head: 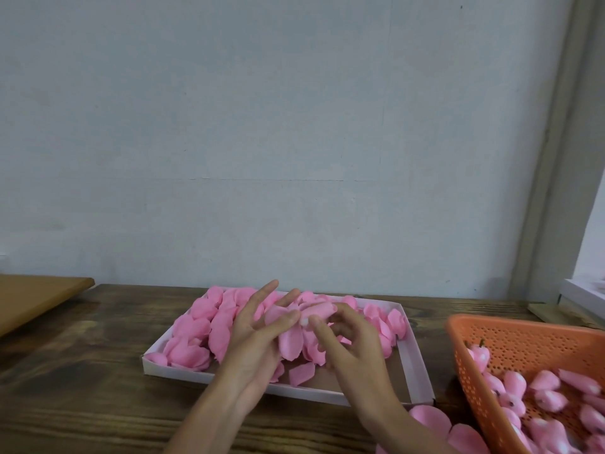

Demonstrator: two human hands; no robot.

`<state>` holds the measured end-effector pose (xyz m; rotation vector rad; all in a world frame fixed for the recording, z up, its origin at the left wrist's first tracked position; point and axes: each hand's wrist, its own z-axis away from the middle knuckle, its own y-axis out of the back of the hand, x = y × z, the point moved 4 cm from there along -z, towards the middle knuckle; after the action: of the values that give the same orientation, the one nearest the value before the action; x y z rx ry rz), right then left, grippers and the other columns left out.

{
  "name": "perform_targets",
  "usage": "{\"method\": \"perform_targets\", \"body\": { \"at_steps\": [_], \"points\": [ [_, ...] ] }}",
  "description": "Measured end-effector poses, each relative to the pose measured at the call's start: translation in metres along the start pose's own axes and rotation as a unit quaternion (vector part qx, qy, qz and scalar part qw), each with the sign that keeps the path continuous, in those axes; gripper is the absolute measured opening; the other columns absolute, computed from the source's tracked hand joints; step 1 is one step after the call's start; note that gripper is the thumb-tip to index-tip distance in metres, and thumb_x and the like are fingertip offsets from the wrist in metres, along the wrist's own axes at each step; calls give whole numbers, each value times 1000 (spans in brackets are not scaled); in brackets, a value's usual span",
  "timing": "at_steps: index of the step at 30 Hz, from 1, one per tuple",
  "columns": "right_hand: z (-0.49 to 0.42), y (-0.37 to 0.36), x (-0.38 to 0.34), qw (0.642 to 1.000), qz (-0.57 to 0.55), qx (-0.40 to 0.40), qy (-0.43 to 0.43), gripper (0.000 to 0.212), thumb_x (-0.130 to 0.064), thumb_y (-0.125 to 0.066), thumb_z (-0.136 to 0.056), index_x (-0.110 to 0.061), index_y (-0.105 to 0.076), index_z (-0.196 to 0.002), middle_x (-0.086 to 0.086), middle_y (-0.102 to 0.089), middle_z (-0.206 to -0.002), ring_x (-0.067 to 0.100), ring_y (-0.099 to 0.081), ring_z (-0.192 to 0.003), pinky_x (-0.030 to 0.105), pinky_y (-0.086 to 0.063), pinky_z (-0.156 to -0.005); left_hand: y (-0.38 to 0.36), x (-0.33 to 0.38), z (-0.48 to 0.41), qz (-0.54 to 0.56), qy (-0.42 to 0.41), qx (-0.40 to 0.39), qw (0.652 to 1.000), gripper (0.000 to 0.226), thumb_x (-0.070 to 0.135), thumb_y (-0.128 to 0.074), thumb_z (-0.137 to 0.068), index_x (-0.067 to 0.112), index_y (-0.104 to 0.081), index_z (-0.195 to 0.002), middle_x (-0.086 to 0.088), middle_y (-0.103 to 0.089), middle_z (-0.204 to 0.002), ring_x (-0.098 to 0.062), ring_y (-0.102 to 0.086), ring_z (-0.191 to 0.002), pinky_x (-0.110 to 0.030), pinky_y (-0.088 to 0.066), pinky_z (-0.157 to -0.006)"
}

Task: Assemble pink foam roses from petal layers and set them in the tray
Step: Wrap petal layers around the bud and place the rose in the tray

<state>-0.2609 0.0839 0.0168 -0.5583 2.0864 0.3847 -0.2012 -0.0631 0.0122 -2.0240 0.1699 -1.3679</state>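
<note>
Head view. A petal layer (292, 342) is held above the middle of the tray (416, 365). It is pinched by the left hand (258, 335) between the thumb and the outstretched, spread fingers. It is also nipped at its top by the curled fingertips of the right hand (348, 345). Loose petals (196, 326) are heaped inside the tray, mostly at its left and far parts. An orange basket (523, 339) holding rose buds (545, 381) is noted right of the tray. The tray is borne on a wooden table (82, 371).
</note>
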Motion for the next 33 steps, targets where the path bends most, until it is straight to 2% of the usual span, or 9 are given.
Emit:
{"method": "perform_targets", "body": {
  "at_steps": [4,8,10,13,18,20,23,28,33],
  "points": [
    [0,1,0,1000,16,19,5,22,-48,-75,-89,-32,-75,-105,-7,-67,-103,12,-63,-87,31,-57,-72,-2,-1,-1,41,3,-18,999,71,-6,-81,-66,10,-63,-133,-20,-68,-132,-38,-66,-123,-45,-61,-88],
    [-1,3,-1,999,-17,48,-5,21,-45,-80,-79,-38,-78,-99,-14,-57,-118,2,-61,-112,25,-56,-86,-5,0,1,50,-4,-39,998,73,-9,-82,-62,8,-63,-131,-20,-68,-131,-35,-66,-123,-44,-61,-85],
    [-2,2,-2,998,-44,39,-2,20,-36,-81,-81,-29,-78,-100,-10,-63,-122,7,-62,-118,30,-56,-90,-7,0,2,47,-4,-44,998,77,-8,-89,-59,8,-64,-130,-20,-68,-131,-36,-66,-123,-44,-62,-86],
    [-2,1,-4,995,-91,29,5,21,-17,-83,-86,-14,-71,-103,5,-73,-109,26,-71,-106,47,-58,-92,-7,-2,2,38,0,-49,998,87,3,-101,-48,10,-66,-128,-19,-67,-134,-39,-64,-125,-45,-61,-90],
    [0,3,-4,989,-137,42,-39,55,-12,-85,-82,-28,-56,-126,8,-78,-103,20,-75,-99,26,-59,-82,-3,-4,0,18,-9,-40,999,88,6,-103,-44,15,-69,-125,-19,-68,-132,-36,-65,-124,-40,-61,-84],
    [-1,3,-3,990,-128,39,-51,46,-14,-83,-84,-27,-63,-123,5,-79,-102,16,-75,-99,28,-59,-83,-3,-5,0,8,-13,-37,999,84,5,-102,-47,16,-70,-124,-18,-68,-132,-36,-66,-123,-40,-61,-84],
    [-3,3,-4,993,-114,28,-23,13,-8,-79,-88,-17,-79,-98,6,-79,-96,20,-75,-93,28,-59,-78,-1,-8,-1,11,-17,-31,999,75,-2,-93,-55,16,-70,-124,-19,-68,-132,-37,-65,-124,-40,-61,-83],
    [-3,6,-4,989,-140,48,-20,14,-4,-78,-87,-5,-75,-100,11,-79,-94,27,-76,-92,28,-60,-76,-3,-9,-1,15,-21,0,1000,61,-4,-88,-70,16,-71,-125,-20,-70,-128,-36,-70,-117,-36,-62,-79],
    [-1,4,-3,988,-144,36,-38,16,-9,-78,-88,-9,-74,-104,9,-79,-96,24,-77,-91,28,-60,-70,-8,-5,2,8,-27,48,998,74,15,-92,-61,19,-67,-130,-21,-74,-118,-39,-73,-108,-40,-63,-74]
  ]
}}
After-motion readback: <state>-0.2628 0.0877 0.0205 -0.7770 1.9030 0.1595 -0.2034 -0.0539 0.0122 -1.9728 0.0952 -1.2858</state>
